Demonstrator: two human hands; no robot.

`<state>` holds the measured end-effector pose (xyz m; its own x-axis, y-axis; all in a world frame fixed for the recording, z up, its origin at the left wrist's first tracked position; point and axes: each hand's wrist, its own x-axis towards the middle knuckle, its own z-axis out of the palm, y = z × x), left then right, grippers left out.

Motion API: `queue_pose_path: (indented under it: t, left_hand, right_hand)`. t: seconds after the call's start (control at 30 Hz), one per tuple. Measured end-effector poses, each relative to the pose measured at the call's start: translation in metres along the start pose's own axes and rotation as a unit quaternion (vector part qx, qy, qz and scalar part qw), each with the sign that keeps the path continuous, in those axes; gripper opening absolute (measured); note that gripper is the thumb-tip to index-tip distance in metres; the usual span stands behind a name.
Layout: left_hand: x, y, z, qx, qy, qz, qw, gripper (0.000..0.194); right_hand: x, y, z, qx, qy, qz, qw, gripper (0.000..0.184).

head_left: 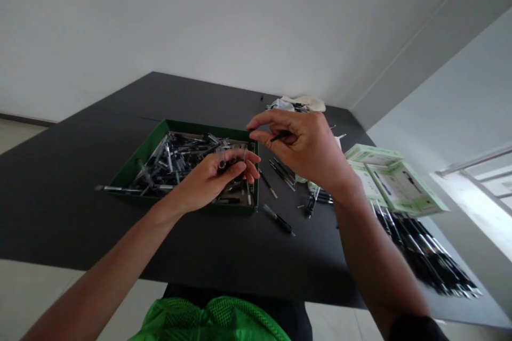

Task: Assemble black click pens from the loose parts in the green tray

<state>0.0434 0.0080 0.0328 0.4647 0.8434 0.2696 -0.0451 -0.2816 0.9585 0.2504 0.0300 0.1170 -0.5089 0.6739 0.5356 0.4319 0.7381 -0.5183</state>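
My left hand (212,178) is closed around several clear pen barrels (239,152) with dark grips, just over a green box (240,210). Loose black and clear pen parts (188,152) fill that box in a jumble. Up and to the right, my right hand (310,146) pinches a tiny black piece (251,130) between thumb and forefinger. A second black pen part (281,136) is tucked under its curled fingers. The two hands are apart, a short gap between them.
On the dark table (224,256) lie a single pen (279,220), thin refills (283,175) and a small pen pile (314,202). Farther right, an opened pale green carton (408,186) sits behind many black pens (428,250). A pale cloth bag (310,102) rests near the wall.
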Motion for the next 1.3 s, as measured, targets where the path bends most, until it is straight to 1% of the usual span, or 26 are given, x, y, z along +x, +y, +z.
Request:
queue_pose_path:
  t: [0.13,0.33,0.53,0.77,0.87,0.97,1.0,1.03,1.07,1.1,1.17,1.23,1.3]
  left_hand:
    - [0.002,-0.001,0.001,0.008,0.006,0.000,1.000,0.031]
    - [0.008,0.001,0.005,0.014,-0.020,-0.001,1.000,0.031]
    - [0.013,0.003,0.009,0.010,-0.028,0.013,0.999,0.032]
    - [0.015,0.005,0.009,0.014,-0.028,0.008,0.999,0.033]
    - [0.016,0.006,0.009,0.017,-0.030,0.010,0.999,0.032]
    - [0.016,0.006,0.009,0.014,-0.032,0.010,0.999,0.032]
    - [0.016,0.005,0.009,0.011,-0.032,0.008,0.999,0.032]
    - [0.016,0.005,0.009,0.006,-0.031,0.007,0.999,0.032]
    - [0.016,0.005,0.009,-0.002,-0.029,0.006,1.000,0.030]
    - [0.016,0.004,0.009,-0.012,-0.026,0.006,1.000,0.029]
    - [0.016,0.001,0.009,-0.032,-0.018,0.009,0.999,0.029]
    - [0.016,-0.001,0.008,-0.044,-0.015,0.012,0.999,0.030]
    - [0.016,-0.004,0.008,-0.051,-0.016,0.009,0.999,0.031]
  right_hand:
    - [-0.001,0.004,0.000,-0.003,0.009,-0.006,1.000,0.013]
    - [-0.002,0.008,-0.001,-0.007,-0.009,-0.007,1.000,0.012]
    - [-0.003,0.010,-0.005,0.000,-0.026,0.001,1.000,0.010]
    - [-0.004,0.014,-0.007,0.013,-0.042,0.004,0.999,0.012]
    - [-0.003,0.015,-0.009,0.017,-0.048,0.009,0.999,0.019]
    - [-0.004,0.013,-0.014,0.038,-0.050,0.020,0.998,0.039]
    - [-0.005,0.012,-0.015,0.049,-0.052,0.023,0.997,0.044]
    - [-0.006,0.012,-0.017,0.060,-0.054,0.025,0.996,0.045]
    - [-0.006,0.011,-0.018,0.072,-0.055,0.027,0.996,0.041]
    - [-0.006,0.011,-0.019,0.083,-0.051,0.030,0.995,0.033]
    - [-0.006,0.012,-0.018,0.102,-0.026,0.039,0.994,0.019]
    - [-0.005,0.015,-0.016,0.102,0.005,0.039,0.994,0.017]
    - [-0.003,0.019,-0.014,0.083,0.015,0.034,0.996,0.013]
